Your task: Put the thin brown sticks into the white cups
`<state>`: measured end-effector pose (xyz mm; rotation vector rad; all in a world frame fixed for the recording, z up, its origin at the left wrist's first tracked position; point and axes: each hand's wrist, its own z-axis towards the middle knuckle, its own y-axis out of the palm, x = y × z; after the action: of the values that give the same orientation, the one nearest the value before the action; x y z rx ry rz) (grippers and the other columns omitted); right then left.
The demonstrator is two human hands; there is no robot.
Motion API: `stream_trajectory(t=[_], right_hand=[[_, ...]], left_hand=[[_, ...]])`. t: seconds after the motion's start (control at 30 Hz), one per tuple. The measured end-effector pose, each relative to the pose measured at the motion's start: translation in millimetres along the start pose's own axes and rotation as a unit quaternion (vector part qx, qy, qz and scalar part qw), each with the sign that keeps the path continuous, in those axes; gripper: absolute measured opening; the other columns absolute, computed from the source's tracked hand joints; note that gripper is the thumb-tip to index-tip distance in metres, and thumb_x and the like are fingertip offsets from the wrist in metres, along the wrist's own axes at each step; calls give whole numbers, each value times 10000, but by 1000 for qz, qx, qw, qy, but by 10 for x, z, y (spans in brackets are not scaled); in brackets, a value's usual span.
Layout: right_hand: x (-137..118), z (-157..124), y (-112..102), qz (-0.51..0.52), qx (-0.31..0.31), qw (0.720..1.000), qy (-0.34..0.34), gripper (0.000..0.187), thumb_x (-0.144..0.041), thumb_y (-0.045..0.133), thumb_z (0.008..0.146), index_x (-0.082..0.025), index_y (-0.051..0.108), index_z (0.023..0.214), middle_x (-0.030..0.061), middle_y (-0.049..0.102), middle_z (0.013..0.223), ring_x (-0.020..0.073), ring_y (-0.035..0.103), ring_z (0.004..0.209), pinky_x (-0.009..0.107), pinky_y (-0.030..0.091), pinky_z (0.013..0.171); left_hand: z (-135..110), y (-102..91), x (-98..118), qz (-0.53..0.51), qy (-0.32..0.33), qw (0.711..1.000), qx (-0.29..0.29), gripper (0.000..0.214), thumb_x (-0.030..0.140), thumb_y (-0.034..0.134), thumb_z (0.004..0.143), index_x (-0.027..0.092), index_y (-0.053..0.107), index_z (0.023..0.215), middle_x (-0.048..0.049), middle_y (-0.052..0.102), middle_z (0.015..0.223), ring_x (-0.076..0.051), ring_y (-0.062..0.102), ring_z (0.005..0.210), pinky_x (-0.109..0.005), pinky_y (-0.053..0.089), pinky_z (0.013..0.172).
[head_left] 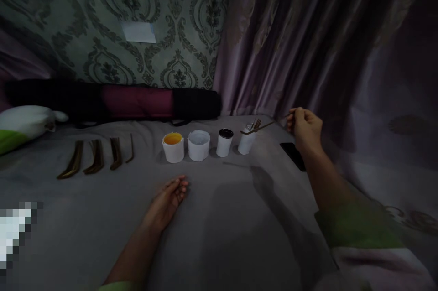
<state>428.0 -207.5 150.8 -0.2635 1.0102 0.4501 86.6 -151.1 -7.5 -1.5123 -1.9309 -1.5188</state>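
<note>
My right hand [306, 127] is raised at the right, its fingers pinched on one end of a thin brown stick with a bent tip [267, 125]. The stick points left, and its bent tip lies in front of a white cup of brown sticks [245, 142]; I cannot tell whether they touch. Over the grey cloth, my left hand [171, 197] holds nothing, its fingers loosely curled and partly apart. Beyond it stand a white tub with orange-yellow contents [174, 150], a white tub with pale contents [199, 149] and a white cup with dark contents [224, 144].
Bent brown sticks [97, 158] lie in several groups on the grey cloth [191, 245] at the left. A dark phone [293, 156] lies by my right forearm. Behind are a long black and maroon bag [137, 101], a white and green soft object [23, 124] and curtains [273, 44].
</note>
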Motion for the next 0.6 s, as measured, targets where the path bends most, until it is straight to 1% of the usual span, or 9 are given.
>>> stream_trajectory(t=[0.27, 0.43, 0.6], right_hand=[[-148, 286, 63, -21, 20, 999, -18, 217, -300, 412, 832, -177, 538, 706, -18, 493, 551, 58, 391, 395, 214, 308, 357], [-179, 371, 68, -69, 28, 996, -55, 216, -333, 413, 822, -213, 540, 695, 8, 545, 589, 77, 403, 431, 235, 328, 377], [-161, 399, 50, -88, 32, 993, -69, 221, -345, 407, 815, -217, 545, 700, 15, 549, 598, 87, 419, 438, 246, 339, 385]], left_hand=[[24, 13, -1, 0, 2, 1000, 0, 166, 48, 456, 802, 67, 599, 884, -67, 618, 695, -66, 547, 536, -166, 463, 498], [24, 6, 5, 0, 0, 1000, 2, 161, 52, 459, 801, 73, 603, 871, -65, 619, 692, -68, 548, 534, -165, 459, 489], [26, -16, -5, 1, 4, 1000, -4, 161, 50, 471, 796, 76, 604, 883, -67, 620, 705, -68, 549, 544, -165, 461, 494]])
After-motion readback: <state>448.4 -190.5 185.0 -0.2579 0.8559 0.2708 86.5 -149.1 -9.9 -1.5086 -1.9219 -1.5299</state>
